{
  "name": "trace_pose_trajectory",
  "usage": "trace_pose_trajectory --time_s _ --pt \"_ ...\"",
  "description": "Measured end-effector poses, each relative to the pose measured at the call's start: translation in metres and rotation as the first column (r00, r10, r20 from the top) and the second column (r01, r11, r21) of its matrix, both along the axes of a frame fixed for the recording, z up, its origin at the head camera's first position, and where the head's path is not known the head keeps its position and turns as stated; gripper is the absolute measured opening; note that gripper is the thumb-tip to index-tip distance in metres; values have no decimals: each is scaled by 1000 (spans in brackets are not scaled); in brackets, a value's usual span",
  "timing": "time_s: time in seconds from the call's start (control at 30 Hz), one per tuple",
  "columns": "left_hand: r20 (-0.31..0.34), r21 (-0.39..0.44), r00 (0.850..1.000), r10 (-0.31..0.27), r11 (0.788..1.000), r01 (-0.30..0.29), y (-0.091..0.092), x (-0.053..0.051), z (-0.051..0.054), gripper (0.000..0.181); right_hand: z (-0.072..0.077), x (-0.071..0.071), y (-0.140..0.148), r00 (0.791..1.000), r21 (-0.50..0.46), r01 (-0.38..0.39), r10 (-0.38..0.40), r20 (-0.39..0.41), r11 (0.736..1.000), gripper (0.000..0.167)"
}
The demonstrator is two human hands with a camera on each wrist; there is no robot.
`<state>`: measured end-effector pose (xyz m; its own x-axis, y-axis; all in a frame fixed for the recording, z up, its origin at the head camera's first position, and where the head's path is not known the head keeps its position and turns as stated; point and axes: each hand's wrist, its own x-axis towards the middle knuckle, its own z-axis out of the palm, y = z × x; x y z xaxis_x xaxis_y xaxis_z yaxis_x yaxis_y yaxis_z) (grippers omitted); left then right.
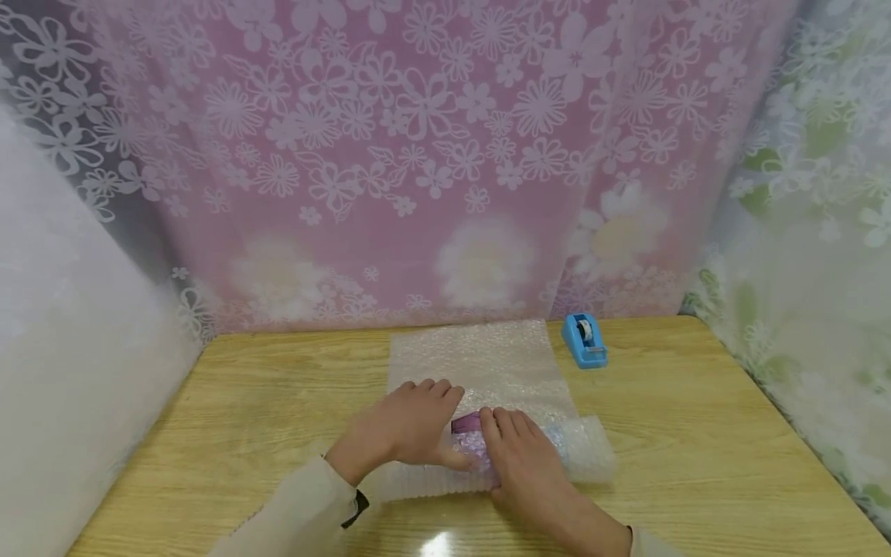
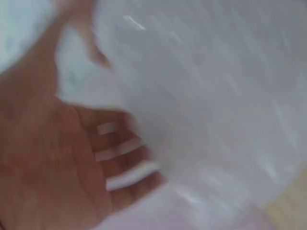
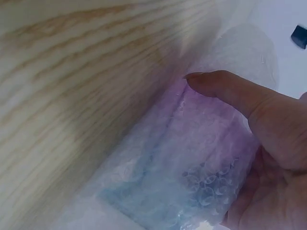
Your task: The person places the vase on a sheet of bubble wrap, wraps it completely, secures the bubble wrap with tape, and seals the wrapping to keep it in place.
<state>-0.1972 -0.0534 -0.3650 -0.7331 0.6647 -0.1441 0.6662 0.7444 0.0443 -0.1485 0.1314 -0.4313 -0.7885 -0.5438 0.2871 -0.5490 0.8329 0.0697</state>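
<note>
Bubble wrap [image 1: 480, 352] lies flat on the wooden table [image 1: 278, 387], running toward 12 o'clock from a roll [image 1: 592, 452] made of the same wrap at the near side. Purple item [image 1: 466, 422] sits in the roll between the two hands, part of it showing; purple and pale blue show through the layers in the right wrist view.

Right hand [image 1: 525, 464] at about 4 o'clock from the purple item — grips the roll, thumb on the near side, fingers over the top. Left hand [image 1: 414, 422] at about 10 o'clock from it, thumb apart from the fingers, which are fairly straight with gaps between; left wrist view blurred, cannot tell how firmly they touch the wrap.

Blue tape dispenser [image 1: 585, 342] at 1 o'clock from the right hand, just beside the sheet's far corner. Pink floral curtain [image 1: 390, 255] behind, 12 o'clock. Pale sleeve [image 1: 299, 503] on the left arm, dark strap [image 1: 356, 510] at its cuff.
</note>
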Motion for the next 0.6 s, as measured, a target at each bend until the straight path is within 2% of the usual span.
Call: trace_pose_trajectory --time_s 0.03,0.07,0.1,0.17,0.23,0.3,0.37,0.43,0.53,0.6 --pt "-100 -34 995 -6 999 2 2 9 2 93 0 -1 -1 1000 -4 3 -3 7 1000 94" --pt "-192 -59 981 -8 998 -3 4 19 2 91 0 -1 -1 1000 -7 6 -6 15 1000 94" --pt "-274 -80 962 -10 997 -12 7 28 2 89 0 -2 -2 1000 -9 9 -9 22 1000 94" --pt "-390 -86 921 2 996 -39 13 44 -4 88 2 -2 -3 999 0 10 -10 30 1000 95" --pt "-435 -81 900 39 993 -82 18 54 -14 91 3 -3 -4 999 7 5 -5 33 1000 96" --pt "-459 -89 885 72 988 -127 22 60 -26 97 4 -5 -4 1000 8 -6 6 30 1000 95" --pt "-458 -68 882 111 985 -160 26 61 -36 97 5 -6 -4 1000 5 -20 20 24 1000 94" --pt "-480 -46 867 134 983 -178 29 59 -44 94 5 -8 -5 1000 -4 -28 28 15 1000 93" --pt "-534 -14 833 145 983 -180 32 55 -51 89 5 -10 -4 999 -13 -29 29 15 1000 93" --pt "-585 6 798 144 985 -173 34 50 -57 84 6 -10 -3 999 -18 -23 24 26 1000 92"
